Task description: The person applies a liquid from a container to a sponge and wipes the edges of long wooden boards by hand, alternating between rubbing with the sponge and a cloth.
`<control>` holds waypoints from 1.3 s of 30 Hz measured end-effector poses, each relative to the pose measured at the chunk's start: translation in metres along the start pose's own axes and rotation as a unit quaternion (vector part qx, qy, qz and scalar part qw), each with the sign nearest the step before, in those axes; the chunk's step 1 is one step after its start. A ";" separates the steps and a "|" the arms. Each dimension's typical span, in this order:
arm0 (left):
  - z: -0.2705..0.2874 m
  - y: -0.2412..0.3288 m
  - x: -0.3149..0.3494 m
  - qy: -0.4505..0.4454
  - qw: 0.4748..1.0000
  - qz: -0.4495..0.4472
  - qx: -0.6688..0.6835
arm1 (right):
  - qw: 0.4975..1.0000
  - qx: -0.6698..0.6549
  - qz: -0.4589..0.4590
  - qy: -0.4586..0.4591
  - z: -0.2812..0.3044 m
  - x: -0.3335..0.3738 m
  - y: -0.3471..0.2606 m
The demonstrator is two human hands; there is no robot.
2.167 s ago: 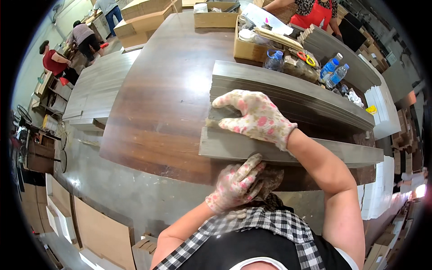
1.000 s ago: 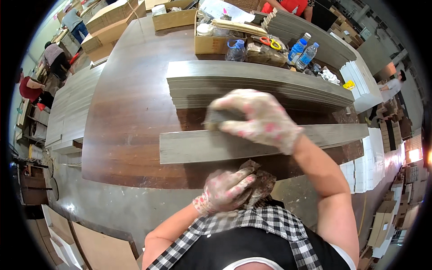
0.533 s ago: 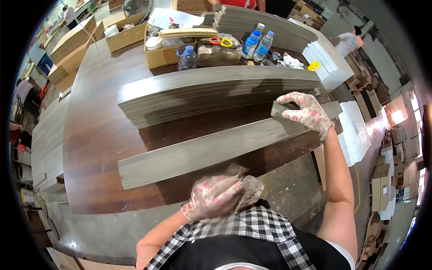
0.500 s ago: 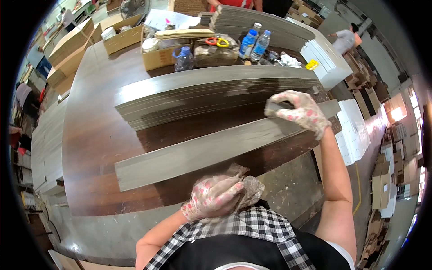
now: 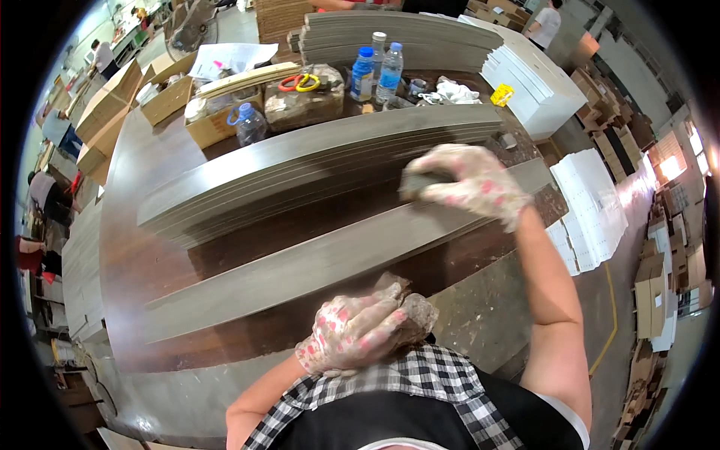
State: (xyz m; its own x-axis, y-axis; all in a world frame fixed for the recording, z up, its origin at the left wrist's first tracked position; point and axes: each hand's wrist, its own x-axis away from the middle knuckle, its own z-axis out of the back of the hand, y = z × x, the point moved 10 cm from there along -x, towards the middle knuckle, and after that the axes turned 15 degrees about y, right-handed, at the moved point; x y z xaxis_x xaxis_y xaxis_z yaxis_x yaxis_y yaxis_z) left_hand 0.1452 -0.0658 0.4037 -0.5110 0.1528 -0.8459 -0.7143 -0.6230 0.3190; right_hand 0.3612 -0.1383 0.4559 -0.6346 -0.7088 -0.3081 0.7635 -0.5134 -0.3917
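Observation:
My right hand, in a white glove with pink spots, pinches a small dark grey block between thumb and fingers. It is over the right part of a long grey board; whether the block touches the surface I cannot tell. My left hand, gloved alike, is curled round a crumpled brownish rag close to my chest, at the table's near edge. Behind the board lies a stack of similar grey boards.
Bottles, scissors and an open carton stand at the back of the brown table. White panels are stacked at the far right. Other people are in the background, one at upper right.
The view has shifted, so the table's things appear farther left. My right hand with the block sits slightly farther left along the board. My left hand keeps the rag near my chest.

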 end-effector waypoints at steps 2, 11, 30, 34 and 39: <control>-0.017 0.006 -0.014 -0.010 1.000 -0.009 -0.007 | 0.991 -0.072 0.109 0.009 -0.023 -0.006 -0.032; -0.064 -0.003 -0.044 0.038 0.996 0.044 -0.074 | 0.998 -0.032 -0.018 -0.055 0.039 0.027 0.116; -0.082 -0.018 -0.028 -0.017 0.984 0.112 -0.139 | 0.941 -0.061 -0.306 0.131 0.170 0.140 0.323; -0.082 -0.010 -0.038 -0.010 0.985 0.071 -0.159 | 0.938 -0.098 -0.315 0.106 0.172 0.189 0.326; -0.086 -0.009 -0.041 -0.011 0.984 0.066 -0.167 | 0.912 -0.122 -0.305 0.245 0.170 0.197 0.315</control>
State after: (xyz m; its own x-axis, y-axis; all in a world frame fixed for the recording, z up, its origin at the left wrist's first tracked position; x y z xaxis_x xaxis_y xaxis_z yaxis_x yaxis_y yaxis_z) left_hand 0.2134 -0.1327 0.3984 -0.6011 0.0672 -0.7964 -0.4458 -0.8552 0.2644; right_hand 0.4972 -0.5222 0.4195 -0.9553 0.0049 -0.2956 0.2393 -0.5745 -0.7827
